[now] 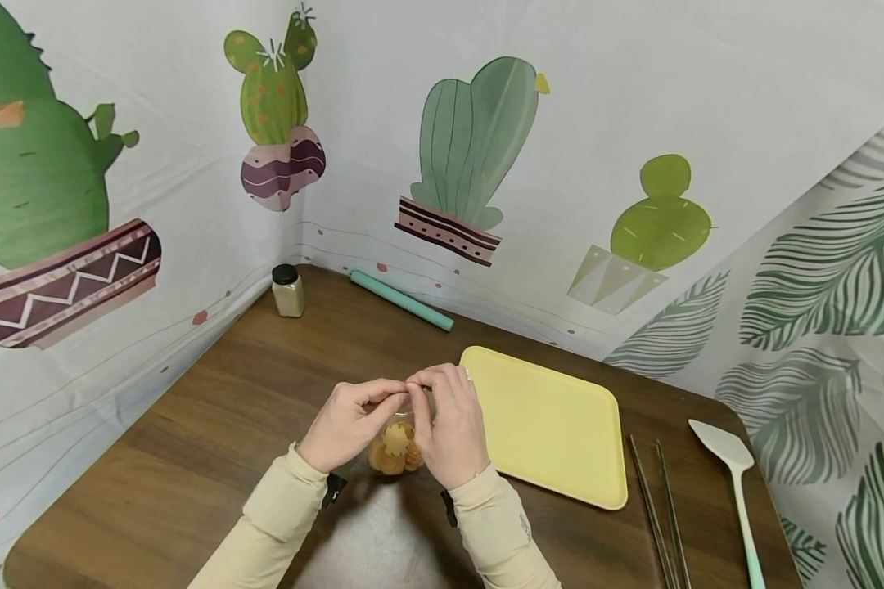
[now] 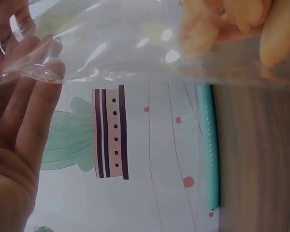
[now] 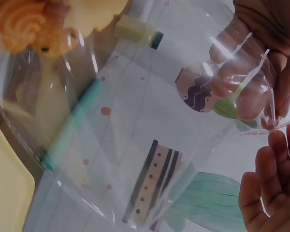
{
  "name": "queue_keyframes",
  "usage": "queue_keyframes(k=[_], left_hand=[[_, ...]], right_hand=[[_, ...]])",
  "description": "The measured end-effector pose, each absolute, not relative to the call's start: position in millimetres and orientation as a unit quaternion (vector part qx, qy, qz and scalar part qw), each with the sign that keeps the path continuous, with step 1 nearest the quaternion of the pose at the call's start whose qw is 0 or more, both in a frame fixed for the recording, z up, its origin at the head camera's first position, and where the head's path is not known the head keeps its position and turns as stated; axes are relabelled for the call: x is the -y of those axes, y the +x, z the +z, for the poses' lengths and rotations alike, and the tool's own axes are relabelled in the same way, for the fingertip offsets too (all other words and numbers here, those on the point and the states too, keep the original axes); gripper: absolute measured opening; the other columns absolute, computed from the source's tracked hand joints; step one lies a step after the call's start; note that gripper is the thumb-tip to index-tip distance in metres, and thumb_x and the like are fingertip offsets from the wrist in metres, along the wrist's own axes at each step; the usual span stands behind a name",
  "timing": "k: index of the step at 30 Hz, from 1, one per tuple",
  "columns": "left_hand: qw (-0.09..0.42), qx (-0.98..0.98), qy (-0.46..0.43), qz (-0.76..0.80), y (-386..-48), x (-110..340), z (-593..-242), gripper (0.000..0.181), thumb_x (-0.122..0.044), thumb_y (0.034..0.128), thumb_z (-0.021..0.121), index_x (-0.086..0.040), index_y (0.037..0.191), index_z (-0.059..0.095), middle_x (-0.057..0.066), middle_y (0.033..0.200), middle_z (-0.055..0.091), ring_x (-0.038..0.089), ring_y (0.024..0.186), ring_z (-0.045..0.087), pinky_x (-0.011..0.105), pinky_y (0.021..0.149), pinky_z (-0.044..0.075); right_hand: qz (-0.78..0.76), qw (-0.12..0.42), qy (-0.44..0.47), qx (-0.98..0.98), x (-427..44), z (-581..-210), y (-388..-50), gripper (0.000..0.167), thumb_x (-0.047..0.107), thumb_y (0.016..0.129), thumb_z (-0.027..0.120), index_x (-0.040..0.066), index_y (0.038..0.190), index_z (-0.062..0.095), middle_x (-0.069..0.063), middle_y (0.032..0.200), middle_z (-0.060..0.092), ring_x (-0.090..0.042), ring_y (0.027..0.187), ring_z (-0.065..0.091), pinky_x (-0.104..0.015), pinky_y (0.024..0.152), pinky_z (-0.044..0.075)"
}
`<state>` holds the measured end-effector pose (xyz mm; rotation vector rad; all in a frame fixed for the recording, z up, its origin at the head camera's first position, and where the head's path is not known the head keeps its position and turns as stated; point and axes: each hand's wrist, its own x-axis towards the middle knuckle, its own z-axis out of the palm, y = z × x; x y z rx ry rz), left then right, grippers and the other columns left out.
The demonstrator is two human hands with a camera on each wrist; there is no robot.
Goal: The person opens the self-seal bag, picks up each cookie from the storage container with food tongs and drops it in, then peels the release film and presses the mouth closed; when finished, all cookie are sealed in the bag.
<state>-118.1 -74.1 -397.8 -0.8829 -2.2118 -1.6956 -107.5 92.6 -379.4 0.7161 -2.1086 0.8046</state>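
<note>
A transparent plastic bag (image 2: pixel 121 53) hangs upright in front of the body, with orange-brown cookies (image 1: pixel 395 442) gathered at its bottom. My left hand (image 1: pixel 354 421) pinches the bag's top edge between thumb and fingertips. Right beside it, my right hand (image 1: pixel 453 429) pinches the same edge, and the fingertips of both hands meet. In the right wrist view, small red print marks the bag's edge near the right fingertips (image 3: pixel 276 140). Whether the bag's mouth is sealed or parted, I cannot tell.
A yellow tray (image 1: pixel 552 433) lies right of the hands. Farther right are metal tongs (image 1: pixel 663 507) and a white spatula (image 1: pixel 729 446) with a green handle. At the back of the wooden table (image 1: pixel 155 483) stand a black-lidded jar (image 1: pixel 288 294) and a teal stick (image 1: pixel 401 301).
</note>
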Motion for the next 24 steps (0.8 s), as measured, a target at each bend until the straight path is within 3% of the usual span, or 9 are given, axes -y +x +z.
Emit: queue_keyframes(k=[8,17,24], left_hand=[[0.09,0.749,-0.278,-0.595,-108,71,-377,0.014,0.006,0.0913,0.063,0.005,0.102,0.071,0.015,0.094,0.073,0.022,0.083,0.071,0.027,0.07,0.057],[0.093,0.757,-0.251,-0.596,-104,71,-367,0.011,0.002,0.0924,0.063,0.004,0.1,0.071,0.013,0.085,0.073,0.011,0.07,0.067,0.024,0.06,0.053],[0.076,0.753,-0.236,-0.61,-105,73,-370,0.011,0.002,0.0934,0.061,0.001,0.101,0.069,0.015,0.087,0.073,0.025,0.074,0.071,0.028,0.058,0.053]], right_hand=[[0.415,0.349,0.264,0.798,-94,-390,-110,0.002,0.006,0.098,0.058,0.007,0.098,0.06,-0.004,0.092,0.057,-0.019,0.084,0.051,-0.031,0.068,0.047],[0.482,0.337,0.211,0.78,-99,-396,-112,0.004,0.002,0.098,0.054,0.004,0.099,0.057,-0.006,0.091,0.054,-0.018,0.081,0.052,-0.029,0.071,0.047],[0.484,0.373,0.181,0.771,-108,-399,-114,0.013,-0.013,0.091,0.056,0.0,0.095,0.055,-0.01,0.09,0.053,-0.023,0.084,0.05,-0.027,0.076,0.042]])
